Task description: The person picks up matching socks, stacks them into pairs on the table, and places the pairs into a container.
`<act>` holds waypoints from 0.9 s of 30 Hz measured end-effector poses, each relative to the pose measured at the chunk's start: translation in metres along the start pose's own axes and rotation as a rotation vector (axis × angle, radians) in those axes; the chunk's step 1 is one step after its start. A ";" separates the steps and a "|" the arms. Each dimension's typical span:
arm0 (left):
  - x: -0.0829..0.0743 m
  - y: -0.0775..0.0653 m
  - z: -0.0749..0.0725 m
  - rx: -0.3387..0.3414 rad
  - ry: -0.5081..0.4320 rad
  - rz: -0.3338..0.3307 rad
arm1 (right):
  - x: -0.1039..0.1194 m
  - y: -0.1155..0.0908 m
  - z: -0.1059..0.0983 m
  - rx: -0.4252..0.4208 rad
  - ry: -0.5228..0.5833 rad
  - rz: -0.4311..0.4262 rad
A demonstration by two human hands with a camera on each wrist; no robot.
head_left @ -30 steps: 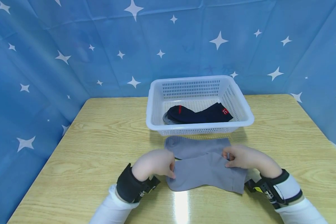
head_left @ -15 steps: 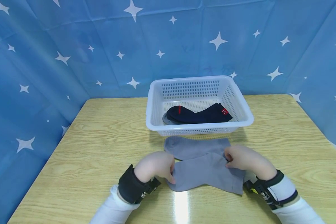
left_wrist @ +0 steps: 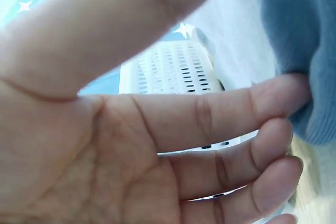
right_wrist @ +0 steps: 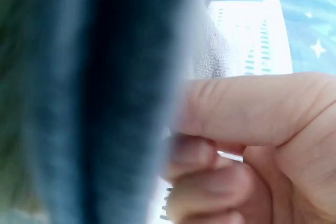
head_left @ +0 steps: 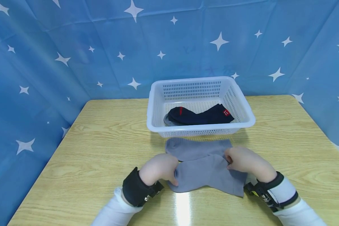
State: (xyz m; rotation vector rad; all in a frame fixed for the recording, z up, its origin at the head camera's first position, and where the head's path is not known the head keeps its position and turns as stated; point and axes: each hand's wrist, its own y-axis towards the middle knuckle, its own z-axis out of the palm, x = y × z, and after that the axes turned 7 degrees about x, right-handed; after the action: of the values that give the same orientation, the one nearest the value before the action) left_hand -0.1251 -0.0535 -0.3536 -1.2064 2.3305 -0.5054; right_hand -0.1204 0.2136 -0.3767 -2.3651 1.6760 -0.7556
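Note:
Two grey socks lie overlapped on the table in front of the basket. The far grey sock [head_left: 197, 147] lies flat, partly covered by the near grey sock [head_left: 206, 175]. At the toe end of the near sock, my left hand [head_left: 159, 169] pinches the fabric; in the left wrist view its index fingertip goes behind the sock [left_wrist: 294, 24], and the thumb tip is out of view. Toward the cuff, my right hand [head_left: 244, 161] pinches the near sock's upper edge between thumb and curled fingers. Close to the right wrist camera, the sock [right_wrist: 110, 103] appears large and blurred.
A white perforated basket [head_left: 200, 128] stands just beyond the socks. Inside it lie a dark navy sock [head_left: 199, 116] with red marks and a grey piece [head_left: 168, 121] beneath. A blue star-patterned curtain [head_left: 115, 37] hangs behind the wooden table [head_left: 107, 138].
My left hand has shifted slightly to the right at the toe, and its thumb sits a little lower. The right forearm has drawn slightly left. The socks stay almost in place.

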 end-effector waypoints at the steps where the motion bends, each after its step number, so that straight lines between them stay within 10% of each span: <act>1: -0.001 0.000 0.001 0.001 -0.001 -0.010 | 0.000 0.000 0.000 0.000 0.001 -0.012; 17: -0.017 0.014 0.013 -0.015 0.186 -0.203 | 0.003 -0.004 -0.006 0.104 0.058 -0.075; 27: -0.022 -0.003 0.009 -0.125 0.252 -0.112 | 0.014 -0.015 -0.008 0.141 0.043 -0.075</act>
State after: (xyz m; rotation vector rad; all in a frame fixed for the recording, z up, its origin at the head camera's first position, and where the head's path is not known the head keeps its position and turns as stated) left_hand -0.1073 -0.0381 -0.3539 -1.4086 2.5473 -0.5876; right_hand -0.1081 0.2077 -0.3590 -2.3409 1.5028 -0.9120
